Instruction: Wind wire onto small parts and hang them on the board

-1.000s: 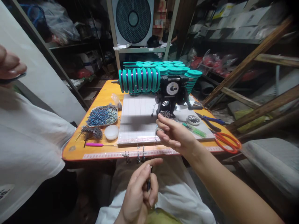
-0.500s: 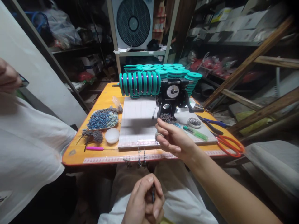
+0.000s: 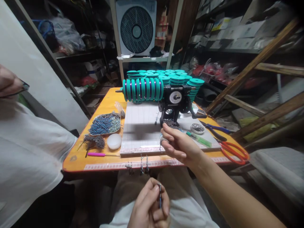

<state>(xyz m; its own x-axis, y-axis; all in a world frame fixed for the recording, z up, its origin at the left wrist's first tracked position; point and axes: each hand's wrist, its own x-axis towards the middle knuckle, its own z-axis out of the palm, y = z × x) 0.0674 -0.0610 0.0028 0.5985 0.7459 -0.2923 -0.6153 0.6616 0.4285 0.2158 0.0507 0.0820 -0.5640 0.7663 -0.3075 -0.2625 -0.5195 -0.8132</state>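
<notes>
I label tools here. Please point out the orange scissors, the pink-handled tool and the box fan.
orange scissors (image 3: 234, 151), head view, handle loops.
pink-handled tool (image 3: 96, 154), head view, handle.
box fan (image 3: 136, 31), head view, grille centre.

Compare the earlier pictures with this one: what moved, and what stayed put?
The left hand has sunk lower toward the lap, its fingers keeping their pinch on the thin dark needle-like tool. The right hand stays raised over the orange table's edge. The teal spools on the black winder are unchanged.
</notes>
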